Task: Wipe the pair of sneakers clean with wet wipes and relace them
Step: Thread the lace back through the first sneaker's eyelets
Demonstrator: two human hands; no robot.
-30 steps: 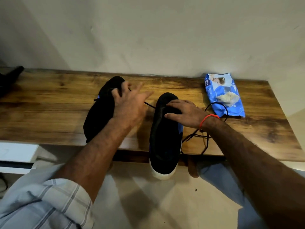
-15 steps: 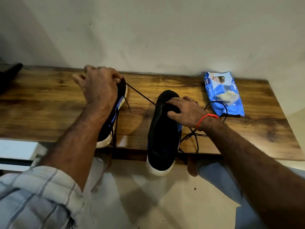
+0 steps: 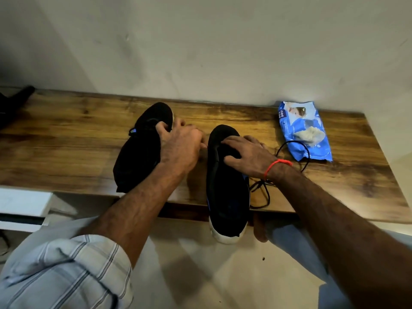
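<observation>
Two black sneakers sit on a wooden shelf in the middle of the frame. The left sneaker lies left of center, with its toe pointing to the wall. The left hand is on it, fingers curled round its upper edge near the lace holes. I think the hand holds it so it will not slide while the lace is worked. I cannot tell if the fingers also pinch a lace.

The right sneaker is just right of center. Its heel end with the white sole hangs over the front edge of the shelf. The right hand rests on top of it, fingers spread and bent a little, pressing down. That likely keeps the shoe from tipping off the edge. An orange thread goes round that wrist.

One loose black lace lies in loops on the shelf beside the right sneaker, under the wrist. It reaches up to the blue pack of wet wipes at the upper right, near the wall. A white wipe pokes out of the pack, ready to pull. The pack is close so a hand can reach it fast.

With the lace out, relacing looks not yet done.
</observation>
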